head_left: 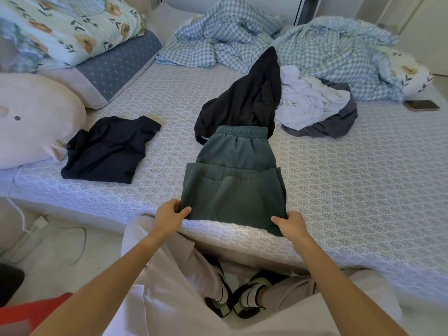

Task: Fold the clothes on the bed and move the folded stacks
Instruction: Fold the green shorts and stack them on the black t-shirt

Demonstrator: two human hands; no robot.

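- Setting: bedroom in a home.
- Bed [339, 190] fills most of the view, covered by a patterned grey-white sheet.
- Far left corner of bed: floral pillow [60, 27] stacked on a blue dotted pillow [116, 69]; a pale pink cushion [31, 120] at the left edge.
- Far edge: crumpled blue checked duvet [327, 44].
- Loose clothes on the sheet: dark top [109, 151], green trousers [235, 180], black garment [247, 98], white shirt [308, 100].
- Phone [423, 105] lies near the right edge.
- Floor beside the bed: white charging cable [31, 226].
- Wardrobe-like white panels [266, 3] stand behind the bed.
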